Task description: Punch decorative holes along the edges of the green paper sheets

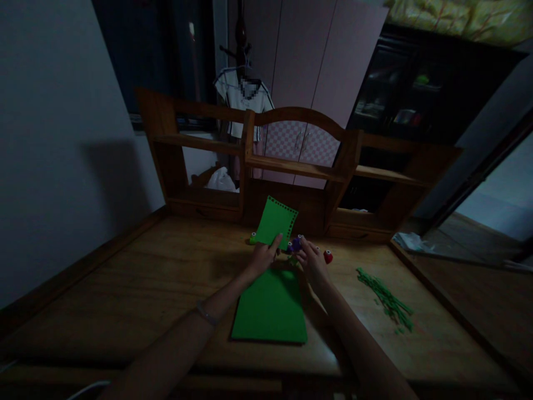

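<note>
My left hand (265, 256) grips the lower edge of a small green sheet (273, 221), thumb on its front, holding it tilted up above the desk. Dark holes run in rows along the sheet's top and right edges. My right hand (313, 264) has its fingers closed on a small purple thing with white eye-like spots (295, 243), beside the sheet's lower right corner. Its kind is too dim to make out. Below both hands lies a flat, larger green sheet or stack (270, 314).
A red thing with an eye-like spot (328, 256) stands right of my right hand; a light green one (252, 238) is behind the sheet. Green strips and scraps (387, 300) lie at the right. A wooden shelf unit (295, 162) borders the desk's back.
</note>
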